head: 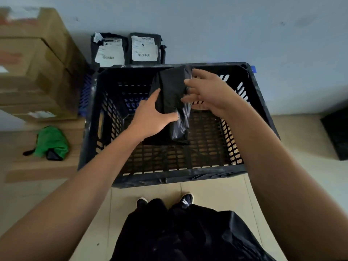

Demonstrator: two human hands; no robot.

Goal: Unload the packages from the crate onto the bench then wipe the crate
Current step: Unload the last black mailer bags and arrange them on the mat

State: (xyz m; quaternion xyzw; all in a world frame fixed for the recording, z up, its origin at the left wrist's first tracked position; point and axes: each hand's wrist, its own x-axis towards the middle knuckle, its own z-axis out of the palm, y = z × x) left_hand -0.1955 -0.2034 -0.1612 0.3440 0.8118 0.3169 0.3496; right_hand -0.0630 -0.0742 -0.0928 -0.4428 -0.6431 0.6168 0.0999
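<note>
Held above the black crate, the black poly-bagged package looks light, soft and slippery, so the left hand gripping its side and the right hand pinching its loose film seem best placed around the firmer body.

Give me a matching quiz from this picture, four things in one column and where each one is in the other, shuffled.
Things:
1. black package
2. green cloth
3. labelled packages
4. cardboard boxes

Places:
A. behind the crate, by the wall
B. stacked at far left
C. held in both hands over the crate
D. left of the crate

Pairs: 1-C, 2-D, 3-A, 4-B
</note>
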